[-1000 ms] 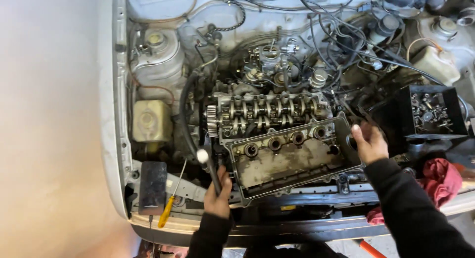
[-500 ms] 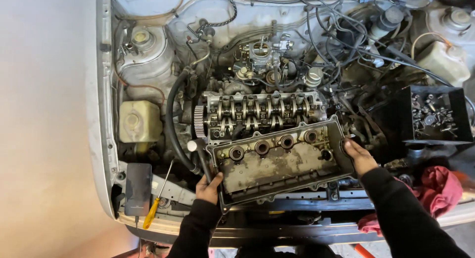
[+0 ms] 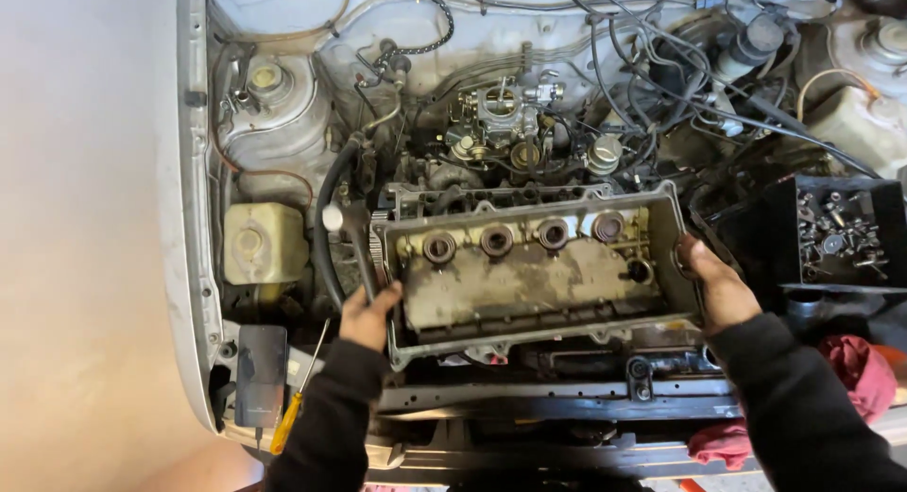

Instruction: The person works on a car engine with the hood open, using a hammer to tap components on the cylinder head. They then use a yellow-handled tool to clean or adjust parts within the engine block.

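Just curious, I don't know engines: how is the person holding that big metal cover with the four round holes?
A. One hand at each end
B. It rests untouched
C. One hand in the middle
A: the left hand and right hand each grip one end of the metal cover.

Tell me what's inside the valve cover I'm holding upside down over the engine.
Inside the valve cover are four round seal rings in a row near the far edge and a flat, oil-stained baffle plate. What lies under that plate, and the engine top beneath the cover, is hidden.
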